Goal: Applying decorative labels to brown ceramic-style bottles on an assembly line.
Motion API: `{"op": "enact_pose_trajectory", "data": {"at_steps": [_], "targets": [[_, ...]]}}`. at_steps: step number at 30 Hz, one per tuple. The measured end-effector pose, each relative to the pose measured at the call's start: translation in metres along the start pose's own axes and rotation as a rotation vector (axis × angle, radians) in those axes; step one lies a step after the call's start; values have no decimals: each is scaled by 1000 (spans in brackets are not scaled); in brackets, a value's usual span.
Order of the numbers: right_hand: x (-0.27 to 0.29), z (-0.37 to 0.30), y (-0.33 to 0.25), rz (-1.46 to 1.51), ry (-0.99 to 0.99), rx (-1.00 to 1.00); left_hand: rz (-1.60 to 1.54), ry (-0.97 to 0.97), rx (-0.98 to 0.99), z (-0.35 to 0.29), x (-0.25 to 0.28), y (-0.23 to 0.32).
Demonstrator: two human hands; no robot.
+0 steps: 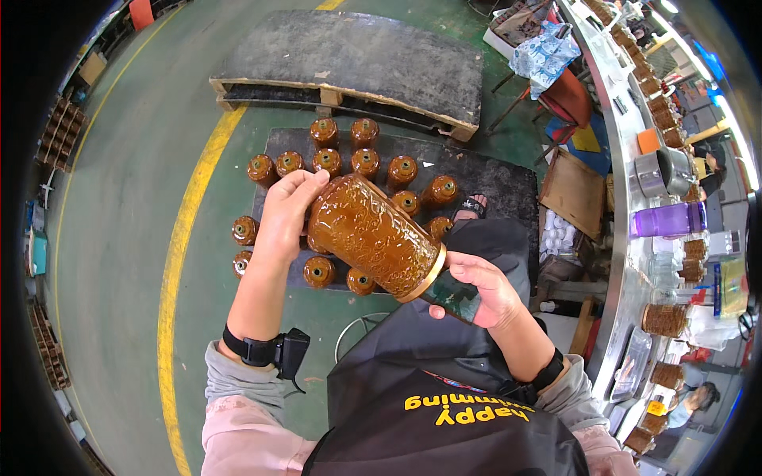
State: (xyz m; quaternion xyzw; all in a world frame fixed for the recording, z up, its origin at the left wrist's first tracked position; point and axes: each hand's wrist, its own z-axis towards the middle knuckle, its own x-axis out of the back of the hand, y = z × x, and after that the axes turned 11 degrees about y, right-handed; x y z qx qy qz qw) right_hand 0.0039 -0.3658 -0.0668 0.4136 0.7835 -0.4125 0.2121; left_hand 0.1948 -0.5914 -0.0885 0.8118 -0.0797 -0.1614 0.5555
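Observation:
Both my hands hold a large amber glass vessel (373,230) that lies tilted across the middle, its side embossed with a raised pattern. My left hand (283,208) grips its upper left end, thumb on top and the other fingers mostly hidden behind it. My right hand (494,295) is closed round the dark green, see-through end piece (454,296) at the lower right. A gold band (429,274) circles the vessel just above that piece. Several similar amber glass pieces (366,163) stand beyond and below it on a low black platform (500,178), each with a small hole on top.
A dark-topped wooden pallet (357,55) lies behind the platform. My sandalled foot (473,208) rests on the platform's right part. Along the right runs a long metal-edged bench (615,317) with a purple container (669,220) and brown glassware. A chair (565,97) and a leaning board (571,194) stand beside it.

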Motion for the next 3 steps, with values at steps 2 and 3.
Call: {"op": "enact_pose_trajectory", "data": {"at_steps": [2, 3], "targets": [[2, 4, 1, -123, -5, 12, 6, 35, -10, 2, 3, -7], [3, 6, 2, -120, -4, 2, 27, 49, 13, 2, 6, -10]]}}
